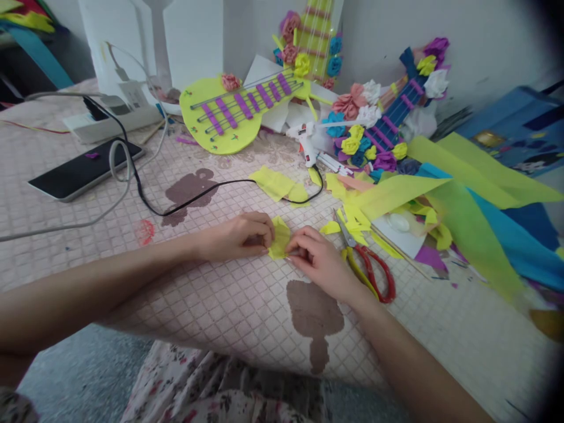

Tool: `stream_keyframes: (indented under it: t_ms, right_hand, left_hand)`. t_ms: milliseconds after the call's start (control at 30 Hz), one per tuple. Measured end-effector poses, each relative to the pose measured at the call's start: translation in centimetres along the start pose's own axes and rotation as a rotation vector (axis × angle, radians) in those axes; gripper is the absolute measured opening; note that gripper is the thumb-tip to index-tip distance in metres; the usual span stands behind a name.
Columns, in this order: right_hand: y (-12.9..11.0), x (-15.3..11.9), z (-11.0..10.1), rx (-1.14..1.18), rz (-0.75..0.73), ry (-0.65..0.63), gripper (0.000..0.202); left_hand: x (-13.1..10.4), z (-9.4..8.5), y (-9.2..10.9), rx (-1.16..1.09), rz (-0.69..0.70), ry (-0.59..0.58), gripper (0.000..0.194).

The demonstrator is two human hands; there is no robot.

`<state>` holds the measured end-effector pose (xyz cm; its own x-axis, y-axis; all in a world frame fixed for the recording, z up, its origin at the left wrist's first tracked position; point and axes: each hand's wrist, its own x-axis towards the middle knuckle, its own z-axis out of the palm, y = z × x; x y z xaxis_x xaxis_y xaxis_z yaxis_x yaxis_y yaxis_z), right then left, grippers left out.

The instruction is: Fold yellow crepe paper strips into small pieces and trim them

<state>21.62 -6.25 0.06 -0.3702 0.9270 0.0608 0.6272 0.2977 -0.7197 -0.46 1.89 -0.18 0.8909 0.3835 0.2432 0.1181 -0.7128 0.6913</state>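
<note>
Between my two hands is a small piece of yellow crepe paper (279, 238), just above the patterned tablecloth. My left hand (251, 236) pinches its left edge with curled fingers. On the other side, the fingertips of my right hand (315, 257) are closed on its right edge. Scissors (368, 264) with red and yellow handles lie just right of my right hand, blades pointing away. Beyond the hands rests a folded yellow crepe strip (274, 183), with a black cord crossing its edge. A white glue gun (307, 144) stands behind it.
A yellow paper guitar (229, 117) and a blue flower-trimmed one (392, 126) stand at the back. Crepe strips (480, 235) and scraps cover the right side. A phone (83, 170), a power strip (108, 120) and loose cables lie on the left.
</note>
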Motion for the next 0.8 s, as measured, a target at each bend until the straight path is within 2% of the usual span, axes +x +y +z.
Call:
stream_keyframes:
  t_ms: [167,533,800]
  right_hand:
    - [0.2,0.1,0.1,0.005,-0.026,0.001,0.012]
    - [-0.6,0.2,1.0,-0.071,0.023,0.052,0.012]
    - [-0.3,0.1,0.4,-0.028,0.014,0.026,0.013]
  left_hand:
    - [0.0,0.1,0.0,-0.019,-0.004,0.001,0.006]
    - [0.1,0.8,0.1,0.027,-0.036,0.056,0.008]
    - [-0.1,1.0,0.1,0.043,-0.038,0.071,0.007]
